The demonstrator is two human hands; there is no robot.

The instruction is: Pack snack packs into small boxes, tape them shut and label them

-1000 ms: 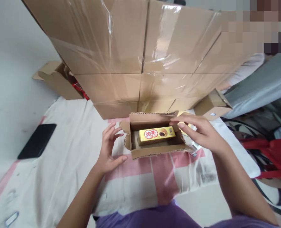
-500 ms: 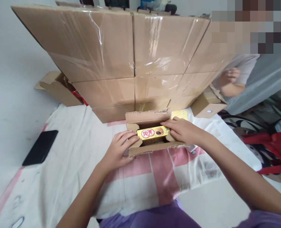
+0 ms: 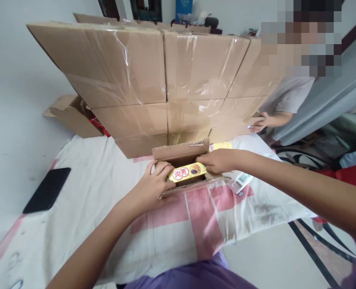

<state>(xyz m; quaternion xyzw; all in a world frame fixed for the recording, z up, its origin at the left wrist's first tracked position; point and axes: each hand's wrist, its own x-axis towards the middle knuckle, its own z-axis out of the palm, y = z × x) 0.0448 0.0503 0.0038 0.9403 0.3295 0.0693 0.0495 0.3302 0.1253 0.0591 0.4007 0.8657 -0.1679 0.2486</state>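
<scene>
A small open cardboard box (image 3: 181,151) stands on the cloth in front of me, its flaps up. A yellow snack box (image 3: 188,171) with red lettering and a round pastry picture lies slightly slanted across its opening. My left hand (image 3: 154,184) has its bent fingers at the left end of the snack box, the thumb low outside the cardboard wall. At the other end, my right hand (image 3: 217,160) grips the snack box with curled fingers. Behind my right hand, another yellow box (image 3: 223,145) is partly hidden.
Stacked taped cartons (image 3: 142,80) rise like a wall behind. A black phone-like slab (image 3: 47,190) lies left, and an open carton (image 3: 75,118) stands at the far left. A labelled white packet (image 3: 240,181) lies right. Another person's hand (image 3: 260,121) is beside the stack.
My fingers have closed in on both ends of the snack box, which now sits more slanted. The other person's hand has come down beside the stack, and the small carton there has left its place.
</scene>
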